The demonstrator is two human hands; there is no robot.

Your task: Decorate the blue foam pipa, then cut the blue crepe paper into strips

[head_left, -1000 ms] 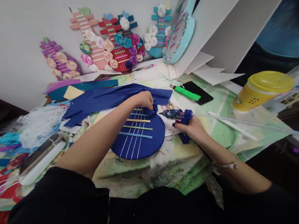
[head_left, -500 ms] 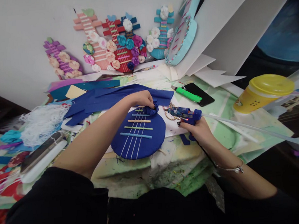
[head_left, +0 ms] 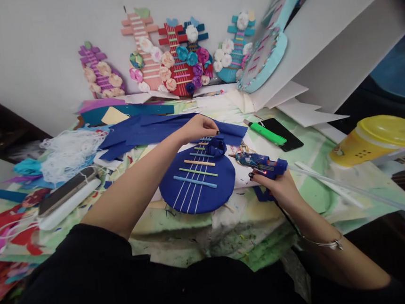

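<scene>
Above the worktop, the right hand wraps its grip around 1 glue gun; the left hand curls beside 1 blue rosette, whether pinching, I cannot tell.

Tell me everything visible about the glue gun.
The glue gun has a blue body, apparently plastic, a multicoloured patterned barrel and a small glowing red light. The right hand is wrapped around it below the barrel. Its nozzle points toward picture left, at the blue guitar-shaped piece; whether they touch is unclear. A long translucent stick extends from its rear, and a dark cord hangs below the hand.
</scene>
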